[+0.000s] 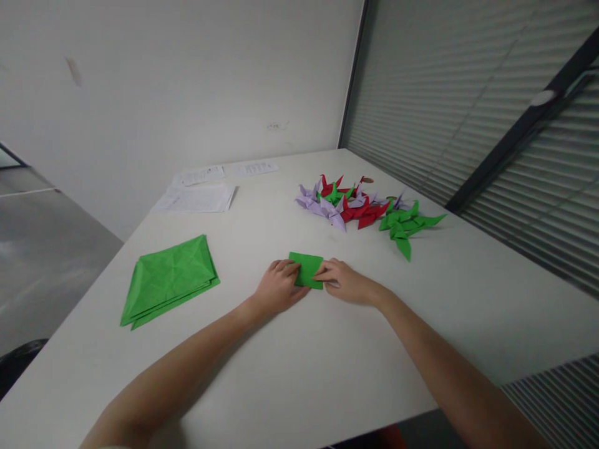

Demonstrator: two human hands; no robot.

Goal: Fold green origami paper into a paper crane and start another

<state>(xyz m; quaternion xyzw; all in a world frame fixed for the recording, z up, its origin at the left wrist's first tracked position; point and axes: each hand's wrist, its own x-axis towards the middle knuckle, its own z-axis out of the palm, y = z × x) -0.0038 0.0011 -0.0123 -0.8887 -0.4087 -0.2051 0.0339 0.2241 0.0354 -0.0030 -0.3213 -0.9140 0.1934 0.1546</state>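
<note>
A small folded green paper (309,268) lies on the white table (281,368) between my hands. My left hand (279,285) is on its left side, the fingers bent over the edge and the thumb along the lower edge. From the right, my right hand (340,280) grips the paper's right edge with its fingers pressed together. The paper looks roughly square and flat.
To the left is a stack of larger creased green sheets (171,274). Folded red, purple and green paper figures (362,209) are piled at the back right. Printed papers (199,198) lie at the back left, near the wall. Window blinds border the right side.
</note>
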